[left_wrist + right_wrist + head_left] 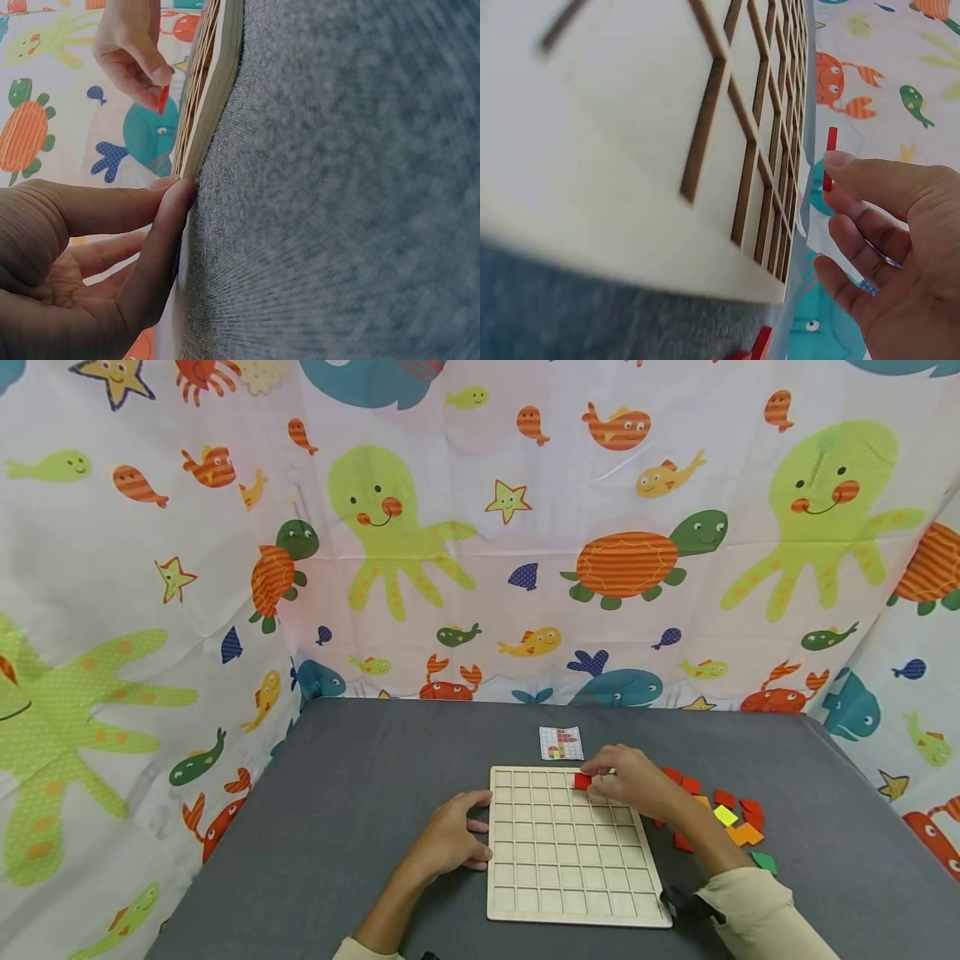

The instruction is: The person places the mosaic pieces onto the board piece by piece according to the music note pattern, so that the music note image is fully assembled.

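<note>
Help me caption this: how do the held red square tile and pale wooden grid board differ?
The red tile is far smaller than the pale wooden board. The tile is plain; the board is gridded. The right hand pinches the tile aloft; the board lies flat. Both are thin.

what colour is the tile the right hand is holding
The tile is red; it shows best in the right wrist view.

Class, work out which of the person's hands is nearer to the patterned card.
Right. The right hand is close by the patterned card, just to its near right; the left hand is farther off, gripping the left edge of the board.
</note>
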A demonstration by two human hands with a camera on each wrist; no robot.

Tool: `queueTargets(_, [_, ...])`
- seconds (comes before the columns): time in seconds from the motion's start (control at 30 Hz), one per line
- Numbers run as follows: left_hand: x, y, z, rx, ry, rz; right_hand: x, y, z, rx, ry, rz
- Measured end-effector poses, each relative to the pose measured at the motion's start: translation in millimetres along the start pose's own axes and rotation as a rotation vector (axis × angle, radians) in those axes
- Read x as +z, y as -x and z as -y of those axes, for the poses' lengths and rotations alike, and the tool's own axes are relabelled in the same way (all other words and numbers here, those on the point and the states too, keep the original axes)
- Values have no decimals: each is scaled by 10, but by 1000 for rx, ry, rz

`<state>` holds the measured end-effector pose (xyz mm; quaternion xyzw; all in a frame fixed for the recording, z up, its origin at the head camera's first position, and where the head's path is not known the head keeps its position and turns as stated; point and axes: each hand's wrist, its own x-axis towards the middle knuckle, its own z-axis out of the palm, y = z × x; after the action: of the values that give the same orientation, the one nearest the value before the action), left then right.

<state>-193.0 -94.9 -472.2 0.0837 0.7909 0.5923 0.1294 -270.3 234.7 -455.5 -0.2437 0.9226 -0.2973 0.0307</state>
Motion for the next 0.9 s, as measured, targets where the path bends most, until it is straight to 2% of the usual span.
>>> queueTargets(0.17, [0, -3, 7, 0, 0, -3, 25, -74, 57, -37, 10, 3])
queueTargets(0.53, [-4, 2, 8, -14, -11, -1, 155, -255, 89, -47, -6, 25])
queueTargets(0.9, [2, -7, 24, -19, -33, -9, 226, -336, 95, -80, 25, 33])
